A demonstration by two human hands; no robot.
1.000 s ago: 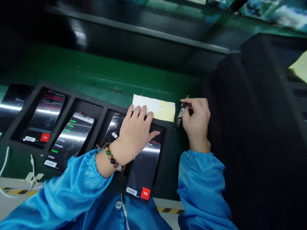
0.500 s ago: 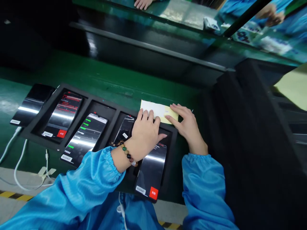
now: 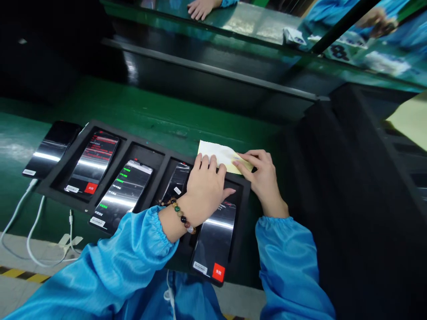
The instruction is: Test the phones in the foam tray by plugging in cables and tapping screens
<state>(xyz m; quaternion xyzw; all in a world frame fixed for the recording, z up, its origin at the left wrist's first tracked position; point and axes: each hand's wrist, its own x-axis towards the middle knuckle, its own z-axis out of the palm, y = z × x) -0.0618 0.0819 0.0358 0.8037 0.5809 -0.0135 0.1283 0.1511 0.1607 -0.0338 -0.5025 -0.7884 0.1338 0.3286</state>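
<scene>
A white and pale yellow paper sheet [image 3: 215, 150] lies at the far edge of a black foam tray [image 3: 162, 166]. My left hand [image 3: 205, 191] rests with fingers stretched out, fingertips pressing the sheet's near edge; a bead bracelet circles the wrist. At the sheet's right end, my right hand [image 3: 264, 180] pinches the yellow part between thumb and fingers, and the paper bulges slightly there. Under my left hand sits a phone [image 3: 215, 240] with a red square on its screen. Another phone [image 3: 173, 180] is partly covered by the hand and wrist.
Further left are a phone with green text [image 3: 123, 193], one with red text [image 3: 93, 162] and a dark phone [image 3: 51, 149] beside the tray. White cables [image 3: 33, 222] hang at the left. Black foam [image 3: 353, 200] stands at right. Across the bench, a co-worker's hand [image 3: 202, 8] rests.
My right fingers have closed into a pinch on the sheet's yellow end, and the paper has begun to bulge. My left hand stays on it. The view has shifted slightly.
</scene>
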